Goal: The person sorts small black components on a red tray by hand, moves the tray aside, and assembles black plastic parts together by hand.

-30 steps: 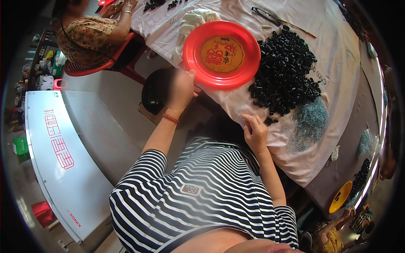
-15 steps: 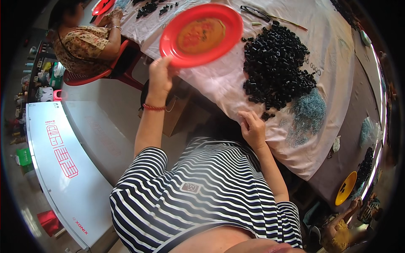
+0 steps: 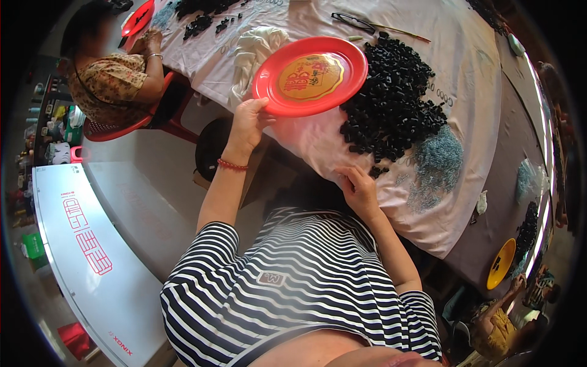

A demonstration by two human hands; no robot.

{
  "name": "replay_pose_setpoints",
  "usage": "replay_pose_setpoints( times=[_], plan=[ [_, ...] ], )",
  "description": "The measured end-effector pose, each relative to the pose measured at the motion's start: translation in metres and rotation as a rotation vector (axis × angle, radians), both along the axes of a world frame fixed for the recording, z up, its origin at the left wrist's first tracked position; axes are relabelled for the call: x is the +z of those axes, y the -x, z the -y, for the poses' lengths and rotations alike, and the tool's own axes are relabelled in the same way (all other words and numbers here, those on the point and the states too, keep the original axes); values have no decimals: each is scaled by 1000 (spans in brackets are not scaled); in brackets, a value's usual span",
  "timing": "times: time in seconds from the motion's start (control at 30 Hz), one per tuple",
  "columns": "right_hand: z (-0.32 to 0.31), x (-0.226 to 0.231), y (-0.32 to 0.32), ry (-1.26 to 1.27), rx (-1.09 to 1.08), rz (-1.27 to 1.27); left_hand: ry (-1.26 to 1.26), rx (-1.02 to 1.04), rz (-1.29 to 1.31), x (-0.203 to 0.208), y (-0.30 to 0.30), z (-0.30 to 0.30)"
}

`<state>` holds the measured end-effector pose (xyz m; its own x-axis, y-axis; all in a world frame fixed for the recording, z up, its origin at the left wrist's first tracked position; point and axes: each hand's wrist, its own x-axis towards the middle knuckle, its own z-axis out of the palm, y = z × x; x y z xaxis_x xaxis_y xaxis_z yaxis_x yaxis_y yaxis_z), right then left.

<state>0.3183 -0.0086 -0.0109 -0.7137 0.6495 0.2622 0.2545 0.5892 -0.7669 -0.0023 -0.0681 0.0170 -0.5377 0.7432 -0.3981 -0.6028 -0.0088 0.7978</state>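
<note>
While the left hand (image 3: pixel 246 125) grips the red plate's (image 3: pixel 310 75) rim, right hand (image 3: pixel 359 190) curled, resting on the cloth-covered desk (image 3: pixel 465 73), beside the heap of black parts (image 3: pixel 391 110).

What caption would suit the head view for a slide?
Left hand holds a red plate beside a pile of small black parts; right hand rests on the white tablecloth.

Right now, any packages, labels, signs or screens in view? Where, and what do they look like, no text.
Long white panel with red lettering: lower left, beside the person, curved by the lens.
Round red plastic plate with gold printed centre emblem: held at its rim by the left hand, over the white tablecloth.
Small grey rectangular patch: on the striped shirt's chest.
No screens visible.
</note>
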Motion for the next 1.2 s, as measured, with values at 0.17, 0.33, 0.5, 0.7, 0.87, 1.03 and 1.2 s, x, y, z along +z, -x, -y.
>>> replay_pose_setpoints(
  times=[0.17, 0.33, 0.5, 0.7, 0.87, 1.03, 1.2],
  plan=[
    [-6, 22, -3, 212, 146, 25, -91, 99, -113, -17, 1, -32],
    [-66, 81, 11, 117, 289, -57, -102, 190, -245, -18, 2, -48],
    [-164, 88, 72, 201, 135, -136, -155, 295, -343, -37, 20, -47],
    [-293, 45, 167, -365, 17, 128, -5, 237, -145, -17, 10, -36],
    [-317, 30, 206, -704, -47, 604, -31, 184, -116, -24, 13, -26],
    [-321, 29, 211, -713, -24, 642, -78, 140, -142, -39, 15, -26],
    [-319, 33, 207, -694, 50, 659, -90, 265, -248, -41, 8, -29]
  ],
)
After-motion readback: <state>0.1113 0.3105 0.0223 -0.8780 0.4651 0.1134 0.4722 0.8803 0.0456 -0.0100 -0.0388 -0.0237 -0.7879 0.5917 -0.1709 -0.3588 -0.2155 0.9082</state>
